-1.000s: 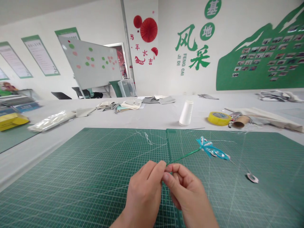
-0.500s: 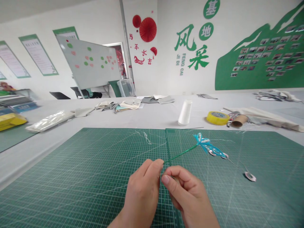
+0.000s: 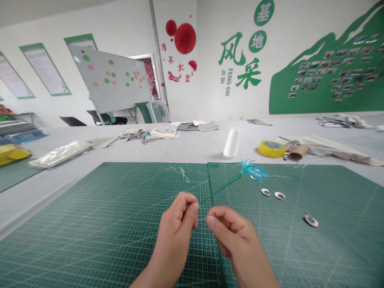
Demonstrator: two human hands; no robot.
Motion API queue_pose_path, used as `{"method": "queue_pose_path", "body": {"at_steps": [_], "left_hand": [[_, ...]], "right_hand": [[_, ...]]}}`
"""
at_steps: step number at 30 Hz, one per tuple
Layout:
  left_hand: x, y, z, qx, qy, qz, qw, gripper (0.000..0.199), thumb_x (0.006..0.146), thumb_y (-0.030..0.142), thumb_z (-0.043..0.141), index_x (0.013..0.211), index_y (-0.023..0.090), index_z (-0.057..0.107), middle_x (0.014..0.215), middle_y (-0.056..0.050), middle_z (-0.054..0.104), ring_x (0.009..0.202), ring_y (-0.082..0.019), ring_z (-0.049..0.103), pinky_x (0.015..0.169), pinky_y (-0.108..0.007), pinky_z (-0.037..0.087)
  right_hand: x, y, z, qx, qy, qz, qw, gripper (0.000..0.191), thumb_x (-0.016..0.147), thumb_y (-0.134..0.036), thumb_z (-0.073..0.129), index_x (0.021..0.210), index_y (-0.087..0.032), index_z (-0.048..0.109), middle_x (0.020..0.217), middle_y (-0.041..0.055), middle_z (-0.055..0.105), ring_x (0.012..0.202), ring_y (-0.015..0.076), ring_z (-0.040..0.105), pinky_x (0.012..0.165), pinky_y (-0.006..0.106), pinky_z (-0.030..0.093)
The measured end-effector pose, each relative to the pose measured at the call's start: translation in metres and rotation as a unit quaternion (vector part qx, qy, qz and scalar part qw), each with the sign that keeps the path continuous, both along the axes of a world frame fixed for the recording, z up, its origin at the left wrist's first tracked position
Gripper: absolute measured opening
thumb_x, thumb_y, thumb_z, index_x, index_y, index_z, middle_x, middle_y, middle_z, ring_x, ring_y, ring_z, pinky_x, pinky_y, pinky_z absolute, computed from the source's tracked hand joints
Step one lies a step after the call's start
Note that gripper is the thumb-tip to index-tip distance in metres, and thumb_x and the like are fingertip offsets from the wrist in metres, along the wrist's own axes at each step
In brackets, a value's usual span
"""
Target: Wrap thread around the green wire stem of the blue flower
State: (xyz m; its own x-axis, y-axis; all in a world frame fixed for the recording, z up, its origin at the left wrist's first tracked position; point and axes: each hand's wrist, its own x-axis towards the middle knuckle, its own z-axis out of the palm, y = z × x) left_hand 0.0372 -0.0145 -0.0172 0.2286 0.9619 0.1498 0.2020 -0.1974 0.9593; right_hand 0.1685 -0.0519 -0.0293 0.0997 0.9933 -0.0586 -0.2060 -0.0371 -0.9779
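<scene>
At the far left of the grey surface [image 3: 18, 208] lies a yellow package [image 3: 12, 154], then a clear plastic bag [image 3: 60, 155], with fabric scraps [image 3: 159, 132] further along the far side. A green cutting mat [image 3: 90, 224] fills the near area. Over it, the left hand [image 3: 175, 228] has a clenched pinch, thumb against fingers, on the low end of a green-wrapped stem [image 3: 220, 188], which angles up and right, clear of the mat. Past a white thread cone [image 3: 231, 143], the right hand [image 3: 237, 236] curls just beside the left, thumb and forefinger nearly together; what it grasps is too fine to tell. The stem ends in a blue ribbon flower [image 3: 252, 170]. Small silver loops [image 3: 279, 195] lie on the mat to the right, near a yellow tape roll [image 3: 272, 149] and a cardboard tube [image 3: 298, 152] beyond the mat.
</scene>
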Motion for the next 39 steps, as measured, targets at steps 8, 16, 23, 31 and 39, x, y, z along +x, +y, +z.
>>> {"method": "queue_pose_path", "body": {"at_steps": [8,16,23,31,39], "left_hand": [[0.0015,0.0001,0.0011,-0.121,-0.139,-0.085,0.979,0.023,0.094,0.036,0.048,0.077,0.020,0.047,0.060,0.008,0.031,0.051,-0.008,0.022,0.044,-0.019,0.021],[0.0024,0.0001,0.0035,-0.185,-0.217,-0.120,0.951,0.021,0.089,0.038,0.058,0.086,0.022,0.045,0.057,0.011,0.026,0.047,-0.007,0.014,0.042,-0.018,0.014],[0.0027,0.0000,0.0028,-0.184,-0.220,-0.103,0.952,0.019,0.091,0.036,0.056,0.084,0.021,0.046,0.056,0.010,0.029,0.048,-0.007,0.018,0.043,-0.019,0.015],[0.0018,-0.0007,0.0025,-0.192,-0.218,-0.102,0.952,0.025,0.092,0.039,0.053,0.077,0.019,0.046,0.057,0.010,0.027,0.049,-0.007,0.015,0.042,-0.019,0.014],[0.0012,-0.0038,0.0076,-0.238,-0.247,-0.119,0.932,0.025,0.087,0.040,0.060,0.086,0.021,0.044,0.059,0.011,0.026,0.048,-0.006,0.013,0.042,-0.019,0.012]], "right_hand": [[0.0012,0.0020,0.0000,-0.028,0.038,-0.011,0.999,0.028,0.076,-0.047,0.072,0.072,-0.021,0.062,0.051,-0.0093,0.032,0.045,0.0072,0.018,0.043,0.024,0.011],[0.0033,0.0026,0.0002,-0.019,0.013,0.003,1.000,0.027,0.080,-0.046,0.068,0.072,-0.021,0.061,0.051,-0.0093,0.030,0.046,0.0077,0.019,0.043,0.025,0.012],[0.0034,0.0019,-0.0005,-0.012,0.007,0.014,1.000,0.025,0.082,-0.044,0.066,0.073,-0.021,0.060,0.052,-0.0097,0.029,0.046,0.0079,0.018,0.044,0.026,0.012],[0.0035,0.0031,-0.0016,-0.014,0.001,0.029,0.999,0.029,0.082,-0.047,0.067,0.074,-0.020,0.059,0.051,-0.0107,0.026,0.046,0.0076,0.017,0.043,0.024,0.012],[0.0062,0.0035,-0.0063,-0.008,-0.002,0.037,0.999,0.029,0.082,-0.047,0.067,0.073,-0.020,0.059,0.050,-0.0109,0.028,0.045,0.0069,0.018,0.041,0.022,0.013]]}}
